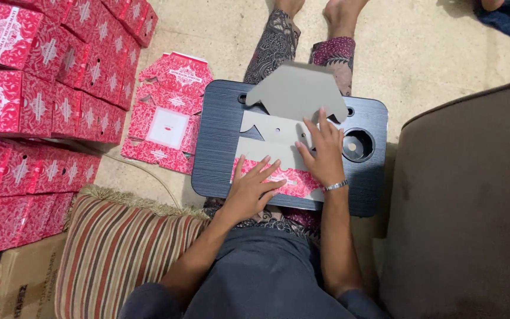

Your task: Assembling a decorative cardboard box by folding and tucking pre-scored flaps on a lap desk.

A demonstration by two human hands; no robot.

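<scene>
- A tall stack of folded red patterned boxes (48, 77) fills the upper left and left edge of the frame, piled in rows on the floor.
- A brown upholstered seat (467, 207) takes up the right side.
- A striped cushion (119, 248) lies at lower left, just beside the person's left arm.
- A dark lap table (219, 136) sits at centre across the person's legs, with a round cup hole (358, 145) near its right end.
- A pile of flat unfolded red box blanks (166, 118) lies on the floor just left of the table.
- A flat box blank (284, 118), grey side up with a red flap folded over at its near edge, lies on the table at centre frame; its far flap tilts up.
- The right hand (324, 155), a bracelet at its wrist, lies open and flat on the grey card, fingers spread.
- The left hand (254, 188) lies open, palm down, pressing the red flap.
</scene>
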